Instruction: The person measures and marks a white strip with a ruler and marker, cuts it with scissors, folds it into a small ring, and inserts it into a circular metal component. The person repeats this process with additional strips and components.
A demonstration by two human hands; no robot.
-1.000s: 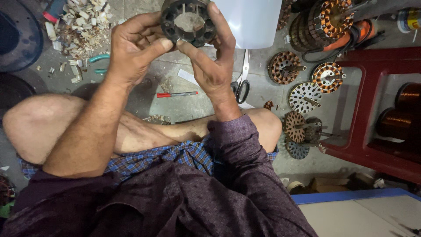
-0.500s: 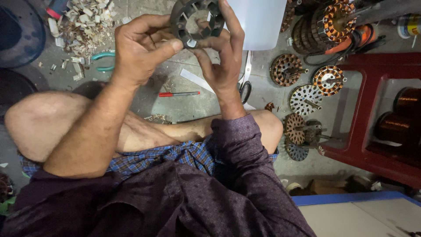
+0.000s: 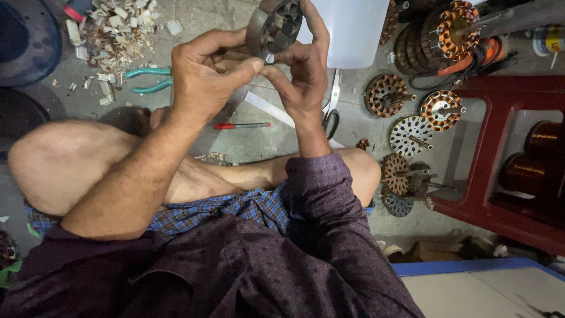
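Stator core, a dark slotted metal ring, is held up in both hands near the top of the view, above the concrete floor, tilted so that its slotted face is partly seen. The left hand is closed on its lower left rim, the thumb pressed toward the forefinger beneath the ring. The right hand is wrapped along its right side, with one finger raised over the top edge and the thumb pinched against the left thumb just under the ring. A white plastic container is seen just behind the core. On the floor below the hands lie a red pen, a pair of scissors and green-handled pliers. Copper-wound stators are laid out beside a red stool at the right.
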